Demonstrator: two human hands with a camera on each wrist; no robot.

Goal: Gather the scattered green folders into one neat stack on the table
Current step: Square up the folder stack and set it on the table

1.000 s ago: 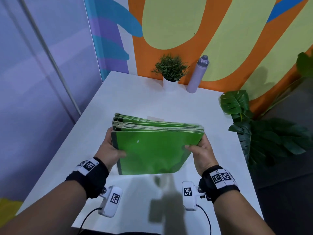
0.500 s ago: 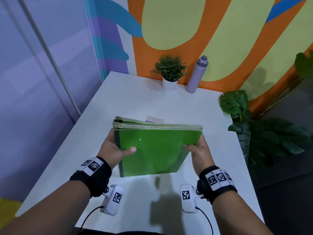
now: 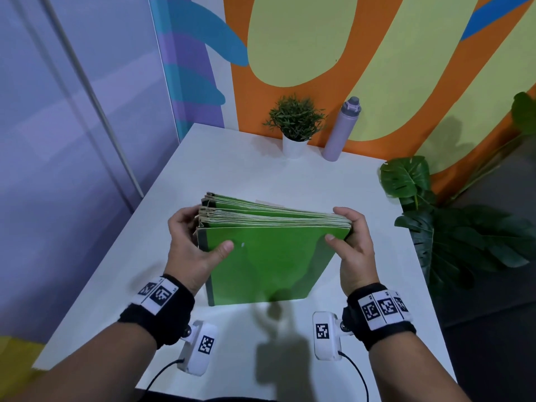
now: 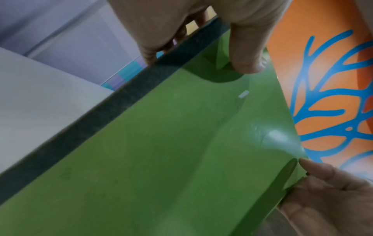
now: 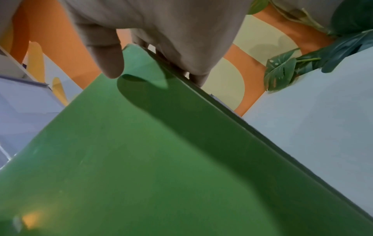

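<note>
Upright, glossy flat green folders held edgewise by left hand and right hand, seemingly touching the table.

Little plant: green and spiky, in a white pot, at the far edge of the desk.
Bottle: light purple, with a lid, standing just to the right of the little plant.
Big leafy plant: dark green, with wide leaves, off the right side of the desk.
Wall: painted orange, yellow-green and blue behind the desk; plain purple on the left.
</note>
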